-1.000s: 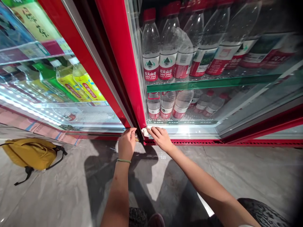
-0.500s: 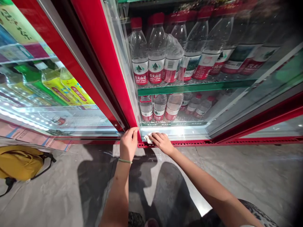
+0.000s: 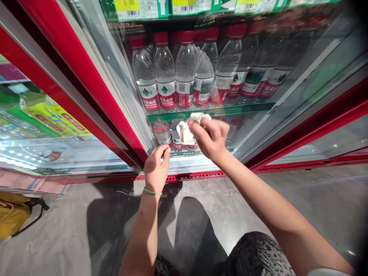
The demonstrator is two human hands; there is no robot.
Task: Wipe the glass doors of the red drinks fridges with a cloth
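Observation:
A crumpled white tissue [image 3: 186, 132] is pinched in my right hand [image 3: 212, 138], raised in front of the glass door [image 3: 227, 157] of a drinks fridge. It overlaps the lower row of bottles in the view; whether it touches the glass I cannot tell. My left hand [image 3: 156, 168], with a green band at the wrist, is at the door's lower left corner, near the red frame [image 3: 115, 111]. Its thumb and fingers are curled in, and what they hold, if anything, is hidden. Behind the glass, water bottles [image 3: 166, 92] with red caps stand on a green-edged shelf [image 3: 244, 109].
At left, another fridge section holds yellow-labelled bottles [image 3: 69, 124]. A mustard-yellow bag [image 3: 13, 216] lies on the grey tiled floor [image 3: 106, 237], near pink boxes [image 3: 34, 182]. Price tags [image 3: 128, 9] line the upper shelf. My knee [image 3: 255, 253] shows at the bottom.
My right hand has lifted the tissue from the bottom frame up to the lower shelf's height. My left hand has shifted right relative to the red frame. The view has turned right.

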